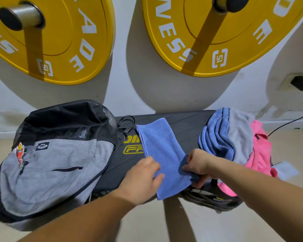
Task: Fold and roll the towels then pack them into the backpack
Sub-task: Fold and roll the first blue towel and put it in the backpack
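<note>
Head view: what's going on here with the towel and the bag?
A person is working a folded blue towel lying flat on a black bench. The left hand presses its near edge; the right hand pinches the near right corner. The backpack sits left, and a pile of towels waits right.

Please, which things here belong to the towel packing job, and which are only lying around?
For the job:
- blue towel under both hands
- grey and black backpack
- pile of blue, grey and pink towels
- left hand, right hand

Just lying about:
- yellow weight plates
- black bench
- plug in the wall socket
</note>
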Motion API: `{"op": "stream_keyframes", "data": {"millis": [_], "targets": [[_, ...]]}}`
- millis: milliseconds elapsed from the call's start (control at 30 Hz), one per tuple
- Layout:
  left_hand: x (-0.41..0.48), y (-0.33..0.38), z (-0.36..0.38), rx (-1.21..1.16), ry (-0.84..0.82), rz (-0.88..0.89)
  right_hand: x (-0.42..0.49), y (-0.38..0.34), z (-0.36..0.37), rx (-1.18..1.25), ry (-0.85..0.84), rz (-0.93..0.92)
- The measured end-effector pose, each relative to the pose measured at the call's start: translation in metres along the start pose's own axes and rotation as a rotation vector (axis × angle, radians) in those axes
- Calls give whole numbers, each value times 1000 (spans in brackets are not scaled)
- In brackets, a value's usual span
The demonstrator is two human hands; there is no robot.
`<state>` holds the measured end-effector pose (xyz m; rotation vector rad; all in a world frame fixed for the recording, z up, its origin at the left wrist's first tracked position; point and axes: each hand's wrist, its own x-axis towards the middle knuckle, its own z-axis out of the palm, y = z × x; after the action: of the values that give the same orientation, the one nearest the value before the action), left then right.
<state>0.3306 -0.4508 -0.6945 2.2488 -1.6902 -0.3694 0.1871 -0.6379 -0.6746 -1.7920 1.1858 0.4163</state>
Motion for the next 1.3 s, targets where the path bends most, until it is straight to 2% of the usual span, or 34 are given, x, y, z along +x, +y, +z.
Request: {"op": "stream_keyframes", "data": {"millis": [100, 167, 200, 267, 333, 400, 500, 600, 700, 800, 867, 1000, 1133, 1200, 1300], "targets": [[-9, 28, 17, 236, -152, 179, -3, 5, -3, -614, 194, -176], [-10, 34, 30, 376, -135, 199, -5, 10, 1, -844, 373, -389], [-9, 35, 35, 417, -121, 192, -6, 12, 5, -849, 411, -505], [-6, 33, 43, 473, -118, 186, -6, 20, 14, -748, 318, -651], [-3, 32, 47, 495, -125, 192, -5, 28, 19, -699, 184, -694], [-2, 30, 47, 519, -127, 236, -3, 34, 19, -736, 145, -699], [-5, 29, 35, 502, -126, 281, -3, 36, 20, -910, 190, -740], [-6, 26, 14, 250, -115, 140, 1, 42, 29, -1120, 362, -895], [-10, 14, 1, -1, -142, 45, 5, 49, 34, -1092, 409, -1000], [-15, 4, -1, -74, -144, 18, 1, 52, 32, -1050, 402, -1005], [-19, 3, 1, -32, -142, 32, -2, 54, 29, -1077, 374, -993], [-25, 7, 13, 172, -113, 150, -5, 63, 31, -1081, 421, -1008], [-20, 15, 22, 219, -110, 87, -1, 70, 32, -1045, 441, -1034], [-14, 20, 24, 275, -105, 57, 0, 67, 31, -949, 438, -1002], [-8, 36, 31, 373, -89, -3, -3, 53, 30, -609, 381, -813]]}}
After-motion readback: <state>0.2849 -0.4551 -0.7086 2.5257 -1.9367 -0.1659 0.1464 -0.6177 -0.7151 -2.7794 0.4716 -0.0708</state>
